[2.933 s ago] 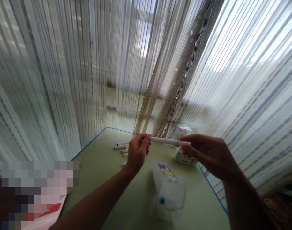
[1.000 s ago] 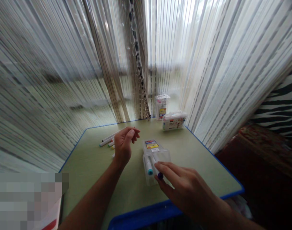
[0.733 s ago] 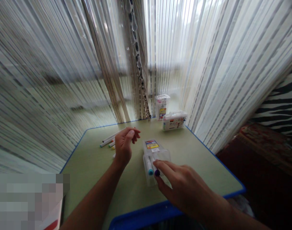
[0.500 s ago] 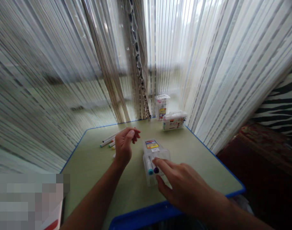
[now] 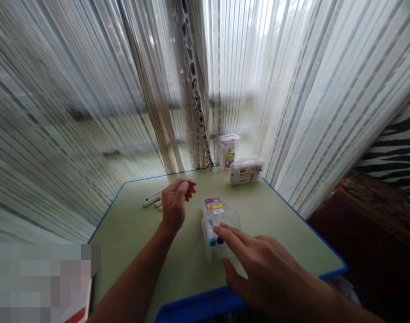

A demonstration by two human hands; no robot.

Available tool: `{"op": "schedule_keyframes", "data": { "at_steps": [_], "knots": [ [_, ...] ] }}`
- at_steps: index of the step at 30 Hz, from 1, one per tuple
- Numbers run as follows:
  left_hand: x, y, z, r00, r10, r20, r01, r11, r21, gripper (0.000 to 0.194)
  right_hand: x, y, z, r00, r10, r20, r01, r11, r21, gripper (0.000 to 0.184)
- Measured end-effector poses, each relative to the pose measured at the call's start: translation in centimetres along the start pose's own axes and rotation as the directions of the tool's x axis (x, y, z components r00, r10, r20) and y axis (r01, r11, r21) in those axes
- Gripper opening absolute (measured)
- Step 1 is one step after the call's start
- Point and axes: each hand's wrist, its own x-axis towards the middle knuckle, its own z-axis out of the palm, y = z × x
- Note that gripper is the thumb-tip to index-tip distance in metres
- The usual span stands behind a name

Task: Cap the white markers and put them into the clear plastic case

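A clear plastic marker box lies on its side on the green table, its open end toward me. Inside lie a marker with a teal cap and one with a purple cap. My right hand hovers just in front of the box, fingers stretched out, index fingertip near the purple cap, holding nothing. My left hand hangs above the table to the left of the box, fingers loosely curled and apart, empty. Several loose markers lie on the table beyond it.
Two more clear marker boxes stand at the table's far edge, one upright and one lying flat. Striped sheer curtains surround the table. A blue rim edges the table's near side. A dark seat with zebra-print fabric is at right.
I held a marker in both hands at first. My right hand then pushed the purple-capped marker into the box and now draws back a little. My left hand stays.
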Motion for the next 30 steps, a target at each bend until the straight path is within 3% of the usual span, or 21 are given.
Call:
{"op": "schedule_keyframes", "data": {
  "at_steps": [3, 5, 6, 8, 9, 11, 13, 15, 17, 19, 23, 30],
  "knots": [
    [0.5, -0.1, -0.4, 0.999, -0.021, -0.029, 0.025, 0.99, 0.137, 0.029, -0.2, 0.0, -1.4, 0.981, -0.106, -0.16, 0.115, 0.992, 0.047, 0.041],
    [0.9, -0.2, -0.8, 0.999, -0.03, -0.018, 0.034, 0.926, 0.376, 0.029, 0.4, 0.5, -2.8, 0.95, -0.136, -0.279, 0.167, 0.982, 0.09, 0.033],
    [1.1, -0.3, -1.0, 0.999, -0.034, 0.006, 0.025, 0.846, 0.533, 0.028, 1.0, 1.0, -3.5, 0.93, -0.133, -0.343, 0.181, 0.977, 0.114, 0.029],
    [1.3, -0.4, -1.4, 0.994, -0.067, 0.092, -0.035, 0.583, 0.812, 0.026, 3.2, 2.4, -4.3, 0.895, -0.062, -0.442, 0.159, 0.97, 0.186, 0.019],
    [1.4, -0.5, -1.6, 0.989, -0.088, 0.121, -0.061, 0.504, 0.861, 0.024, 4.5, 3.4, -4.4, 0.876, 0.011, -0.482, 0.124, 0.961, 0.248, 0.013],
    [1.4, -0.6, -2.0, 0.98, -0.12, 0.161, -0.095, 0.426, 0.9, 0.022, 7.5, 5.7, -3.4, 0.862, 0.212, -0.46, 0.023, 0.891, 0.453, 0.01],
    [1.3, -0.7, -2.3, 0.967, -0.159, 0.197, -0.132, 0.348, 0.928, 0.022, 10.1, 8.1, -1.4, 0.852, 0.39, -0.35, -0.047, 0.722, 0.691, 0.017],
    [1.2, -0.8, -2.5, 0.955, -0.202, 0.217, -0.157, 0.277, 0.948, 0.022, 11.5, 10.1, 1.1, 0.818, 0.497, -0.29, -0.095, 0.613, 0.784, 0.019],
    [1.1, -0.8, -2.6, 0.943, -0.246, 0.222, -0.17, 0.216, 0.961, 0.022, 11.7, 11.4, 3.2, 0.795, 0.546, -0.263, -0.133, 0.581, 0.803, 0.022],
    [1.1, -0.9, -2.7, 0.932, -0.288, 0.22, -0.176, 0.172, 0.969, 0.022, 11.0, 12.1, 4.7, 0.814, 0.525, -0.249, -0.164, 0.619, 0.769, 0.022],
    [1.0, -1.2, -2.8, 0.911, -0.355, 0.21, -0.171, 0.138, 0.976, 0.023, 9.4, 12.5, 5.6, 0.854, 0.419, -0.307, -0.166, 0.781, 0.603, 0.018],
    [0.8, -1.5, -2.8, 0.911, -0.346, 0.223, -0.151, 0.224, 0.963, 0.019, 9.3, 13.0, 6.1, 0.888, 0.323, -0.327, -0.15, 0.876, 0.459, 0.015]
  ]
}}
